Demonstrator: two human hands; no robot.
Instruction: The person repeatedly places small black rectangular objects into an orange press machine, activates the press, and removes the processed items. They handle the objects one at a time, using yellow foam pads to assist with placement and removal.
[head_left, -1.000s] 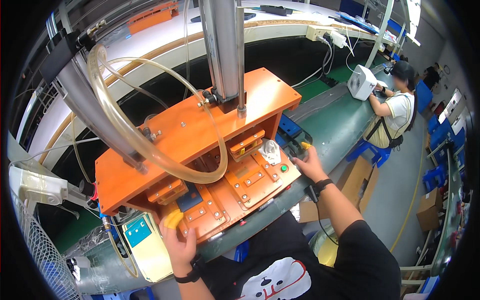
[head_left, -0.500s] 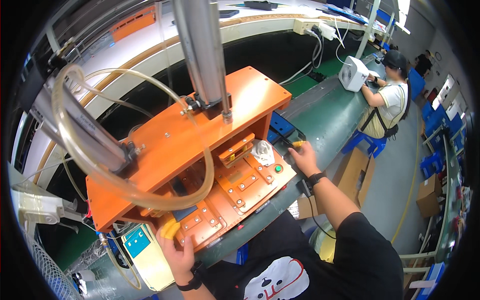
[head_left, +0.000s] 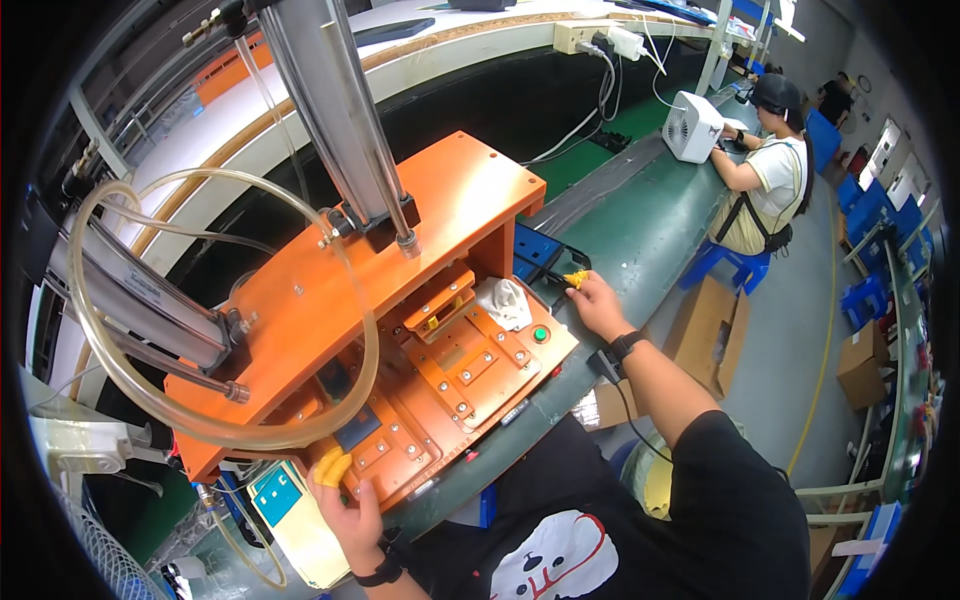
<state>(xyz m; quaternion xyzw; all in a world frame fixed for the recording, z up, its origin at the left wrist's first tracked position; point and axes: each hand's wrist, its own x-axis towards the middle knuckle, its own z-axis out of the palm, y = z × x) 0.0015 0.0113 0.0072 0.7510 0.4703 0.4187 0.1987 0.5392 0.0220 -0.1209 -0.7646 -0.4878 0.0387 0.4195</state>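
Observation:
My left hand (head_left: pixel 350 515), with yellow finger covers, is at the left front corner of an orange press (head_left: pixel 430 225). Its fingers are extended, the thumb apart, and nothing shows in it. A small dark blue panel (head_left: pixel 357 427) lies on the press's left station, just beyond those fingers. My right hand (head_left: pixel 602 308) reaches past the press's right side, beside a blue tray (head_left: pixel 535 247) holding dark items. Its yellow-covered fingers are bent together at a dark piece by the tray's edge. What they grip is hidden.
A crumpled white cloth (head_left: pixel 504 304) and a green button (head_left: pixel 540 334) sit on the press's right end. A clear hose (head_left: pixel 105 350) loops over its left side. Cream-coloured equipment (head_left: pixel 310 535) stands left of my left hand. Further along the green bench (head_left: pixel 630 225), a co-worker sits by a white fan (head_left: pixel 691 127).
The whole view has shifted, putting the press and both hands a little further left in the picture. My right fingers are slightly closer to the tray. My left hand keeps its place beside the press.

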